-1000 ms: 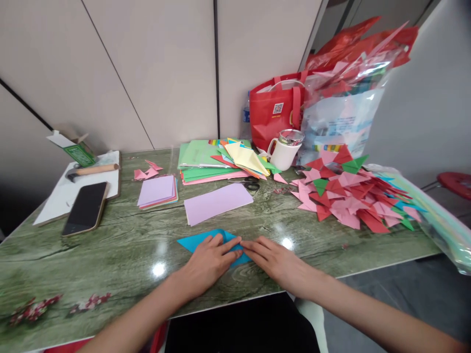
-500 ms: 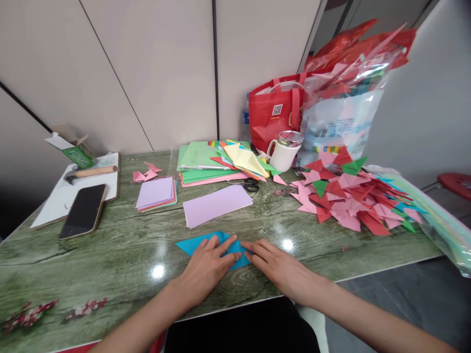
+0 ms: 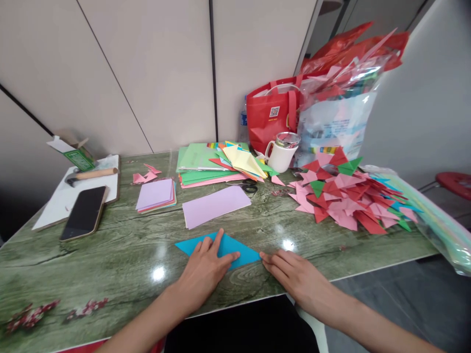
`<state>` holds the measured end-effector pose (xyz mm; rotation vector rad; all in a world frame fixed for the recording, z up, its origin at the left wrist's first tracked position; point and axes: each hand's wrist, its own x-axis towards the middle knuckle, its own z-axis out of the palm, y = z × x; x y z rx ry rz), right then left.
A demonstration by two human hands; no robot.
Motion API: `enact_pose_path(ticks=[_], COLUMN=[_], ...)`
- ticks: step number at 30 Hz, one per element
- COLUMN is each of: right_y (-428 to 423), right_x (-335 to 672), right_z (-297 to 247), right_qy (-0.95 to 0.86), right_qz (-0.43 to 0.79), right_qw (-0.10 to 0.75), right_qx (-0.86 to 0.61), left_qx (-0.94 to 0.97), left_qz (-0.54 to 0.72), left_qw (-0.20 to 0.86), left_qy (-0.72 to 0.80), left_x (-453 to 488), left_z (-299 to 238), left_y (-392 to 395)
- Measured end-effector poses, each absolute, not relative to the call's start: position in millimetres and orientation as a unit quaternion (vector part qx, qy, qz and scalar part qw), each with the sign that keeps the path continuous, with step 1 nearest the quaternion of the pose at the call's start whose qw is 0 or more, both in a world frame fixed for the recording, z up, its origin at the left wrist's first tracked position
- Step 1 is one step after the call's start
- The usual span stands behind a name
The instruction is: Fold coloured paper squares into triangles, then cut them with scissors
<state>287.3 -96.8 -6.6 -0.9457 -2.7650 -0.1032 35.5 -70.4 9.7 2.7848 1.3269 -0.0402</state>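
Observation:
A blue sheet of origami paper (image 3: 245,248), folded into a flat diamond-like shape, lies on the table near its front edge. My left hand (image 3: 206,260) rests over the sheet's left half, fingers spread and pressing it down. At the pointed right corner, my right hand (image 3: 285,264) has its fingertips drawn together on the paper's tip. Just beyond the sheet are lilac paper strips (image 3: 217,205) in a thin stack.
Square paper (image 3: 154,193), scissors (image 3: 250,186) and a colourful paper stack (image 3: 206,162) lie behind. A white mug (image 3: 281,154) stands by a red bag (image 3: 268,117). Folded paper pieces (image 3: 346,191) heap up at right; a phone (image 3: 84,213) and hammer (image 3: 93,174) are left.
My right hand has slid rightward from the middle of the blue paper to its right corner. The raised fold near my left fingers now lies flat. My left hand stays on the sheet.

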Motion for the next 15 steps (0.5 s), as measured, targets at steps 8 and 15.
enact_pose_path(ticks=[8,15], right_y=[-101.3,-66.8], right_x=[286.7,242.7], right_z=[-5.4,2.9], right_qy=[-0.923,-0.845], right_qz=[-0.087,0.081], right_qw=[0.126,0.133], right_qx=[-0.352,-0.511], left_qx=[0.902,0.887], left_qz=[-0.005,0.047], left_qw=[0.053,0.082], left_qy=[0.428,0.451], left_x=[32.4,30.5], left_z=[8.9,1.3], left_y=[-69.1,-75.5])
